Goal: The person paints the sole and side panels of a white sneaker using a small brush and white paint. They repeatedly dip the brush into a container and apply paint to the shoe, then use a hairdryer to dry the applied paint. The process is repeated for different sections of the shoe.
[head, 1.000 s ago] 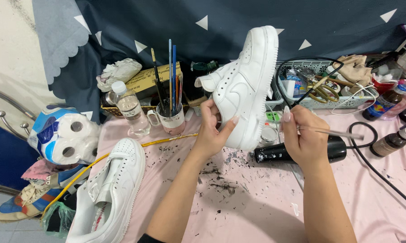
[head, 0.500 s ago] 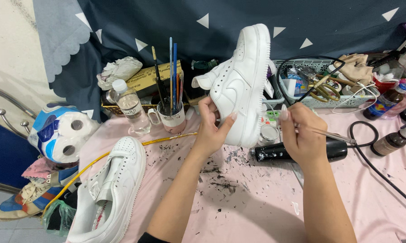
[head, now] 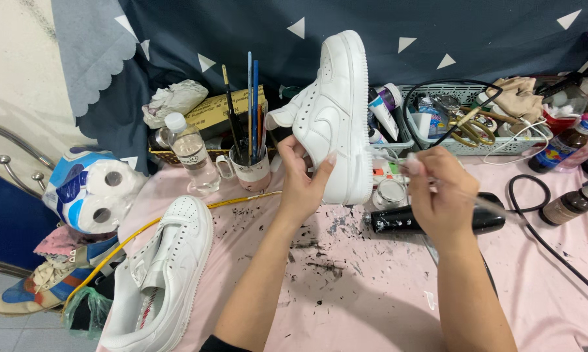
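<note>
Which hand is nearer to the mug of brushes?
Left. The left hand grips the white sneaker just right of the mug of brushes; the right hand, holding a thin brush, is farther right.

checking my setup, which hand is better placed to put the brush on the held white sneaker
Right. The right hand already holds the thin brush, its tip close to the sole edge of the white sneaker. The left hand is occupied gripping that sneaker upright.

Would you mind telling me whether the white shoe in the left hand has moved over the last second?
Yes. The white shoe has shifted slightly left, toward the mug of brushes, and stands more upright in the left hand.
</note>
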